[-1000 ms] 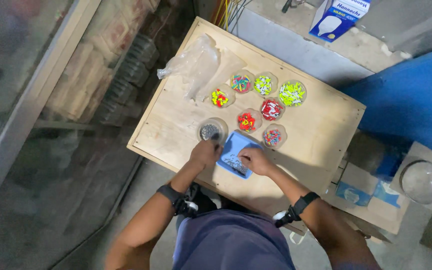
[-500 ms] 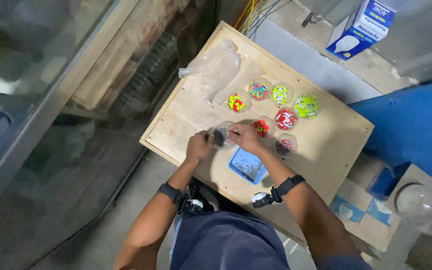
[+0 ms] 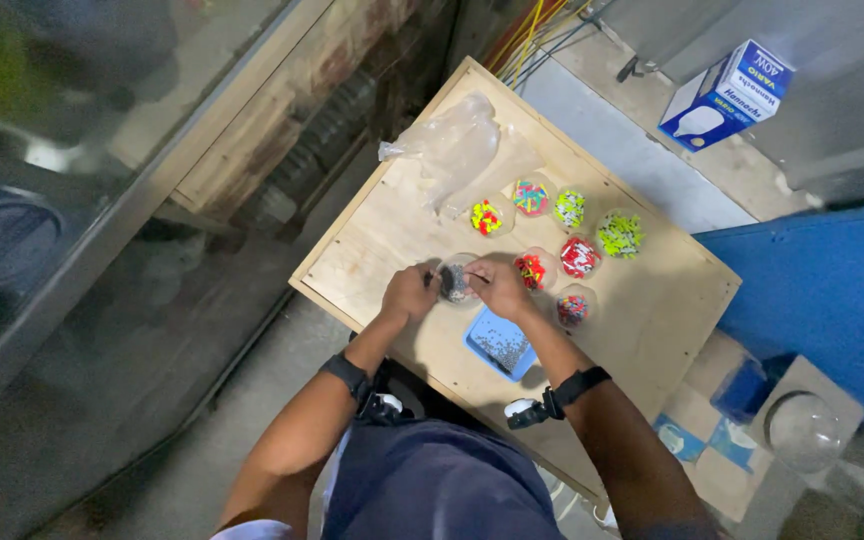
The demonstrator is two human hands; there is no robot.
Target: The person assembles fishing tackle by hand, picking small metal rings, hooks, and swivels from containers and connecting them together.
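A wooden board table [image 3: 652,320] carries several clear round cups of bright mixed beads. My left hand [image 3: 409,294] and my right hand [image 3: 500,287] meet over one clear cup [image 3: 455,283] with dark and pale beads; both touch its rim, the fingers pinched close. Just below my right hand lies a small blue square tray [image 3: 500,345] sprinkled with tiny dark beads. Cups of red beads [image 3: 530,270] [image 3: 578,256] stand right of my hands. What my fingertips pinch is too small to tell.
Crumpled clear plastic bags [image 3: 457,148] lie at the table's far left corner. A blue-and-white carton [image 3: 724,93] sits on the grey ledge beyond. A blue panel [image 3: 822,300] stands to the right, a clear dome [image 3: 800,432] below it, and a glass-fronted cabinet [image 3: 102,180] on the left.
My right hand has left the blue tray and come up to the cup with dark beads, where the left hand was. The view has shifted and the table sits further right.
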